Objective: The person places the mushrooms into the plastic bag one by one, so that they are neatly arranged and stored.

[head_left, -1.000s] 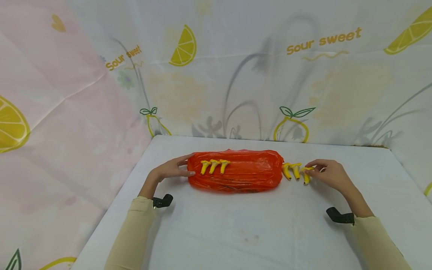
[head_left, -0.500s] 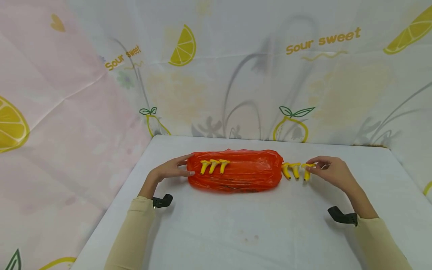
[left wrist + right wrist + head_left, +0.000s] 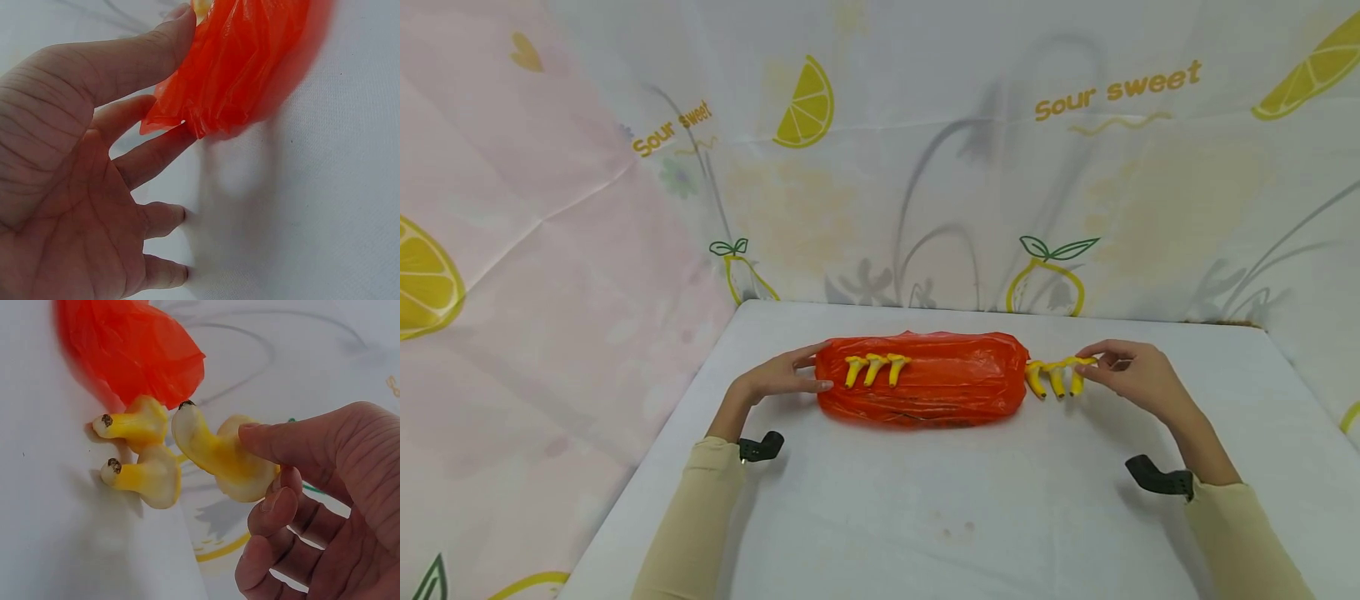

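A long red plastic bag [image 3: 955, 375], puffed and creased, lies across the white table. My left hand [image 3: 778, 374] holds its left end, thumb on one side and index finger on the other in the left wrist view. Three yellow mushrooms with wide caps, among them this middle mushroom [image 3: 874, 371], stand in a row on the bag's left half. At the bag's right end are two more mushrooms, the left one [image 3: 1036, 380] and the right one [image 3: 1057, 382]. Beside them my right hand [image 3: 1138, 379] pinches another yellow mushroom [image 3: 209, 450] by its cap between thumb and fingers.
A white cloth covers the table [image 3: 925, 517]. Behind it hangs a curtain [image 3: 880, 208] printed with lemons and lettering, and a pinkish side [image 3: 550, 317] rises at the left. Each wrist wears a black camera, such as the right one [image 3: 1157, 479].
My right hand has raised its mushroom a little and brought it left, close to the two mushrooms by the bag. The left hand and bag stay in place.
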The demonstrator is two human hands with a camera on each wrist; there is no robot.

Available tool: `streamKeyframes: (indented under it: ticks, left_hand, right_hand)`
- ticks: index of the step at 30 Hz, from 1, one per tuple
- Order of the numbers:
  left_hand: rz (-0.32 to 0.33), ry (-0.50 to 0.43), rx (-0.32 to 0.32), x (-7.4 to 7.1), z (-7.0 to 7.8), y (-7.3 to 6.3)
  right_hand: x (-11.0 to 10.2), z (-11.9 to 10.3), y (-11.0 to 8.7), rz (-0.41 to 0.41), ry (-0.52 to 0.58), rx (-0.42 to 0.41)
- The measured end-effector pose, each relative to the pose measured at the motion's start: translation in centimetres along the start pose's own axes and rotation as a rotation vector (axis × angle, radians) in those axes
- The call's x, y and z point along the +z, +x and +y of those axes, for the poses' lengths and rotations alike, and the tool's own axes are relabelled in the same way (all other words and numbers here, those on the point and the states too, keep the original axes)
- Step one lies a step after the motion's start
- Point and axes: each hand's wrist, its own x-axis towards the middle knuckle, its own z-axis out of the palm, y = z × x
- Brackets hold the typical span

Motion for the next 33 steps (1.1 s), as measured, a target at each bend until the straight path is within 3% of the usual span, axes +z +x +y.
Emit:
streamKeyframes:
  ticks: [33]
  left_hand:
    - [0.003,0.013,0.004,0.0,-0.3,0.3]
  right_hand:
    - [2.3,-3.8,1.9,-0.011,0.133,-0.038]
